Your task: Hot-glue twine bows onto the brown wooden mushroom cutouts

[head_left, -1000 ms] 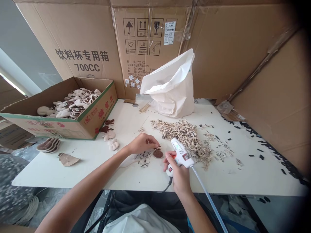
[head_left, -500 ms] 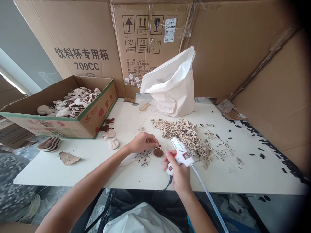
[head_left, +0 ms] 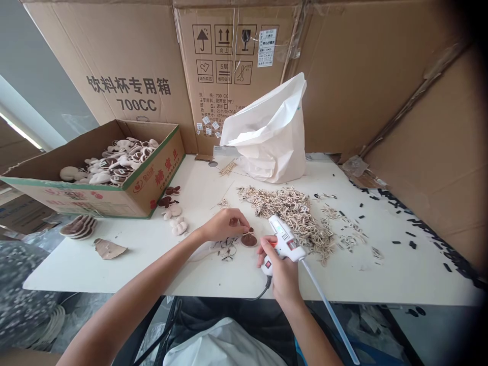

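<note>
Centre: our left hand (head_left: pixel 227 225) pinches the brown piece (head_left: pixel 249 241) near its top, apparently steadying it | right of centre: our right hand (head_left: pixel 282 277) wraps the glue gun (head_left: pixel 284 241), likely for control

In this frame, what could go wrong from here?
The white plastic glue gun in the right hand sits close to the left hand at the brown round fabric piece; if hot, it might burn that hand.
Drips could foul the heap of thin beige pieces beside the gun.
The long translucent glue stick jutting from its rear might snag.
</note>
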`<state>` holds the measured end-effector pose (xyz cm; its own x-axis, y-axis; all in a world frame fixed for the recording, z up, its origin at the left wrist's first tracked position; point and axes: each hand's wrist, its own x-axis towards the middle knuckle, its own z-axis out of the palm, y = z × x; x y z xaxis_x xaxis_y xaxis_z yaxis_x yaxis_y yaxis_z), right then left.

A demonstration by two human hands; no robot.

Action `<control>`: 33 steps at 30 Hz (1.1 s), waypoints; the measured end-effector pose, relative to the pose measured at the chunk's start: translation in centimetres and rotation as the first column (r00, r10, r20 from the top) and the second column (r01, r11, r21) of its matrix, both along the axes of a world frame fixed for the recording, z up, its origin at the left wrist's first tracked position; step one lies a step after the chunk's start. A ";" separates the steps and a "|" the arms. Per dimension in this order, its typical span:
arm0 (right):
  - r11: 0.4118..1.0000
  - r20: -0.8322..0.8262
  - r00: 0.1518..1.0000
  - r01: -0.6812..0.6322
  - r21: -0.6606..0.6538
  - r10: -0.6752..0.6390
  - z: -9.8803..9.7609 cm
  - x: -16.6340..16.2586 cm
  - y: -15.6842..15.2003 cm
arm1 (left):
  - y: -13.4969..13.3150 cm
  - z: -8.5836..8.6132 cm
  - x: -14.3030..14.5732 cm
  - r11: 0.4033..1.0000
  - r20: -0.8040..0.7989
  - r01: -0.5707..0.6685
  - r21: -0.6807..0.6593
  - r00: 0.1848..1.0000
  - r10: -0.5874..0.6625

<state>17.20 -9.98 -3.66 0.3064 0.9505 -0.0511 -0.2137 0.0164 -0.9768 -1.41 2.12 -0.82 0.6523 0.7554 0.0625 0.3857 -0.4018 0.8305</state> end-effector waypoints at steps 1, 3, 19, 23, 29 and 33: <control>1.000 0.000 1.000 0.000 -0.001 0.000 0.0 0.0 0.0 | 0.0 -0.1 0.0 1.000 0.001 0.001 -0.001 1.000 -0.001; 1.000 -0.002 1.000 0.004 -0.001 -0.004 0.0 0.0 0.0 | 0.0 -0.1 0.0 1.000 0.000 0.003 -0.005 1.000 -0.003; 1.000 0.003 1.000 -0.001 0.004 0.001 -0.3 0.0 0.1 | -0.5 0.6 0.3 0.993 -0.003 0.061 0.104 0.998 -0.061; 1.000 -0.002 1.000 -0.009 0.007 0.009 -0.3 0.1 0.1 | -0.9 0.9 0.5 0.976 -0.034 0.130 0.172 0.991 -0.126; 1.000 -0.005 1.000 -0.002 0.006 0.002 -0.4 0.1 0.1 | -1.2 0.5 0.4 0.982 -0.113 0.108 0.153 0.989 -0.091; 1.000 -0.011 1.000 -0.001 0.000 0.001 -0.4 0.1 0.0 | -1.1 0.4 0.4 0.987 -0.119 0.099 0.130 0.989 -0.083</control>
<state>17.26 -9.94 -4.08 0.3053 0.9507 -0.0541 -0.2242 0.0165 -0.9744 -1.01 0.98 -0.38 0.7266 0.6821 0.0819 0.4306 -0.5451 0.7193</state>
